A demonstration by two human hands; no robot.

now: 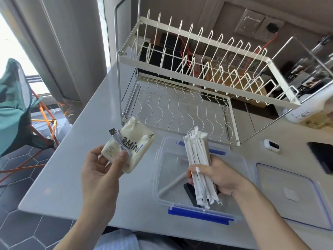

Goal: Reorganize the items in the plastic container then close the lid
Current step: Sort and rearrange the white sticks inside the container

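Observation:
A clear plastic container with blue clips stands open on the grey counter in front of me. My left hand holds a cream tissue pack together with a coiled white USB cable, up and to the left of the container. My right hand grips a bundle of white paper-wrapped straws upright over the container. A dark flat object lies on the container floor, partly hidden by my hand. The container's clear lid lies flat to the right.
A white two-tier wire dish rack stands just behind the container. A small white device and a black phone lie at the right. The counter's edge runs along the left, with a folding chair beyond.

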